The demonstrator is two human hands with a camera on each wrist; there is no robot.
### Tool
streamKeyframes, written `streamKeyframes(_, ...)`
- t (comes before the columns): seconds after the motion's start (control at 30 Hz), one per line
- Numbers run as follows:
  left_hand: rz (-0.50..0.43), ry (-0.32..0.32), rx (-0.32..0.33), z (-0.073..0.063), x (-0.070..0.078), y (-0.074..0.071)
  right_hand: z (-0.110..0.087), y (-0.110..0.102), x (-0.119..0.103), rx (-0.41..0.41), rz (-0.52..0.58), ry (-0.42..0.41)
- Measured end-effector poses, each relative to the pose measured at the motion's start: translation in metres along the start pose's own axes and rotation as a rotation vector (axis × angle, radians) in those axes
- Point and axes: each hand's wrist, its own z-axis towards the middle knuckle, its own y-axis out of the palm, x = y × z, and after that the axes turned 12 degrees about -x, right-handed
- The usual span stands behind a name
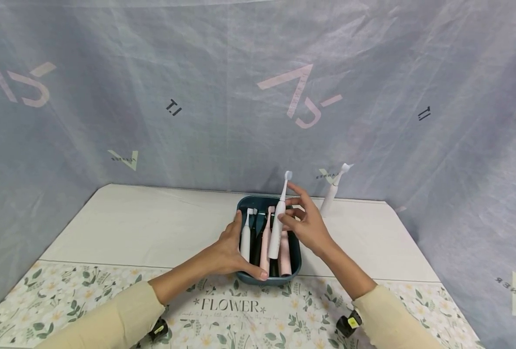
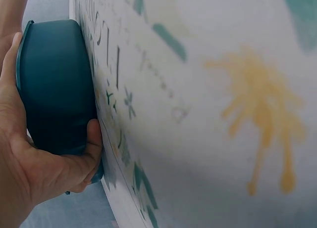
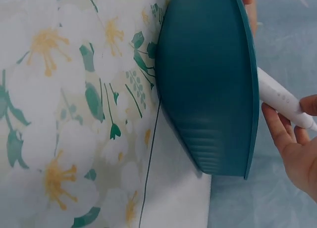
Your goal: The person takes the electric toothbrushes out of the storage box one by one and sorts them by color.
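A dark teal bin point(image 1: 296, 271) holds several electric toothbrushes, among them a white toothbrush point(image 1: 245, 242), a pink toothbrush point(image 1: 265, 245) and black ones partly hidden. My left hand point(image 1: 231, 249) grips the bin's left side, its thumb along the front rim; the left wrist view shows this hand point(image 2: 54, 163) bent round the bin's wall point(image 2: 57, 89). With thumb and fingers, my right hand point(image 1: 305, 223) pinches another white electric toothbrush point(image 1: 277, 237), tilted head-up over the bin. In the right wrist view this toothbrush point(image 3: 280, 97) shows beyond the bin's rim point(image 3: 251, 89).
One more white toothbrush point(image 1: 329, 198) stands behind my right hand, close to the grey cloth backdrop point(image 1: 223, 121). The table carries a floral mat point(image 1: 109, 286) with a white band point(image 1: 153, 228) toward the back.
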Motion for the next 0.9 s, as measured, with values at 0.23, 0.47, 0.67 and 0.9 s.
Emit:
streamKeyframes(0.23, -0.002, 0.007, 0.002, 0.000, 0.000, 0.000, -0.004, -0.006, -0.003, 0.012, 0.011, -0.014)
streamKeyframes(0.47, 0.005, -0.003, 0.003, 0.001, 0.001, 0.000, -0.009, -0.011, -0.003, 0.019, 0.013, -0.038)
streamKeyframes(0.67, 0.002, -0.002, 0.003, 0.001, 0.001, 0.000, -0.012, -0.014, -0.005, 0.025, 0.049, -0.098)
streamKeyframes(0.9, 0.005, 0.005, 0.010, 0.001, 0.000, 0.001, -0.016, -0.024, -0.008, 0.061, 0.042, -0.165)
